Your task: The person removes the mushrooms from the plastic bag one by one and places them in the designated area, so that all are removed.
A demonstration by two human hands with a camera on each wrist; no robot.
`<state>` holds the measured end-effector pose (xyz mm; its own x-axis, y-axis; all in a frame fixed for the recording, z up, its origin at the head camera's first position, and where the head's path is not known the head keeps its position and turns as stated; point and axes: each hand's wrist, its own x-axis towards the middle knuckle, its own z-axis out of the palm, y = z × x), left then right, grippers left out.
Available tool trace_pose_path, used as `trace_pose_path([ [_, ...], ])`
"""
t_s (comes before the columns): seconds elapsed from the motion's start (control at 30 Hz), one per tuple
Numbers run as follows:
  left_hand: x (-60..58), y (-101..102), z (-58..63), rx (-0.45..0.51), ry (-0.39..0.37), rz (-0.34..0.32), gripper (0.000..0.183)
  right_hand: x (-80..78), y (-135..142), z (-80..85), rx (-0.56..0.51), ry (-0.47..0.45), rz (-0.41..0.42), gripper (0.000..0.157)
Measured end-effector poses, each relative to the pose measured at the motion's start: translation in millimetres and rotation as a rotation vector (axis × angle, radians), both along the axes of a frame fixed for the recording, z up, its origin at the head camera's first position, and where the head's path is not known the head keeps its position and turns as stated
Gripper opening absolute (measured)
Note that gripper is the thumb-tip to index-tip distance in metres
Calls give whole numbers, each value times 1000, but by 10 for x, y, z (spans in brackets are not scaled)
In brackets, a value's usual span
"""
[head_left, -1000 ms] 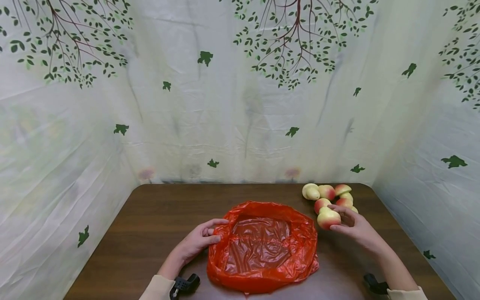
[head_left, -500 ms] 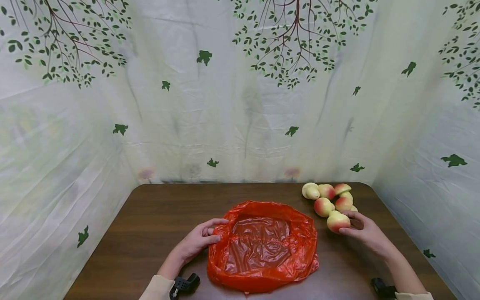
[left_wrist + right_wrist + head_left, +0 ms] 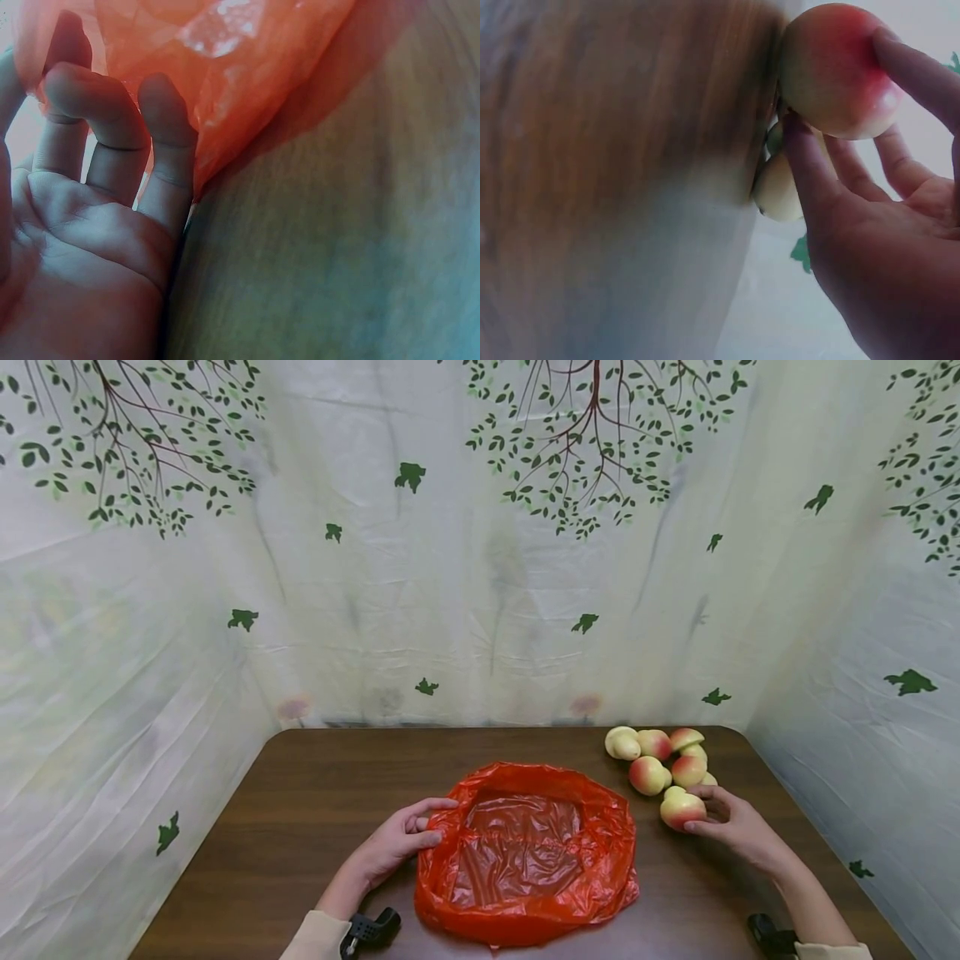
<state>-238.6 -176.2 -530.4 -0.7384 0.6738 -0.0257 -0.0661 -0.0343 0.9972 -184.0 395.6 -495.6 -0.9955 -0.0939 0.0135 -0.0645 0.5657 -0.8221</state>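
A red plastic bag (image 3: 525,914) stands on the table with its mouth spread wide and its rim rolled outward. My left hand (image 3: 397,839) holds the bag's left rim; in the left wrist view the thin red film (image 3: 247,82) overlaps the curled fingers (image 3: 169,112). At the right, my right hand (image 3: 738,827) grips a yellow pear (image 3: 681,810) with a red blush, thumb on one side and fingers on the other. The right wrist view shows the pear's rounded red end (image 3: 844,71) close beside the tabletop.
Several more yellow-red pears (image 3: 647,775) lie clustered at the table's back right corner, just beyond the right hand. The brown wooden table (image 3: 337,768) ends at a pale curtain (image 3: 480,610) printed with leaves, which also hangs along both sides.
My right hand has moved rightward and slightly nearer with the pear, uncovering more of the pear behind it. The left hand and the bag have stayed in place.
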Motion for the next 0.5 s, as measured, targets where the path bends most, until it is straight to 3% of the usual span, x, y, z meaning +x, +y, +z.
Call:
trace_pose_path([
  [0.5, -1, -4, 9, -3, -14, 4, 53, -4, 21, -5, -10, 13, -19, 55],
])
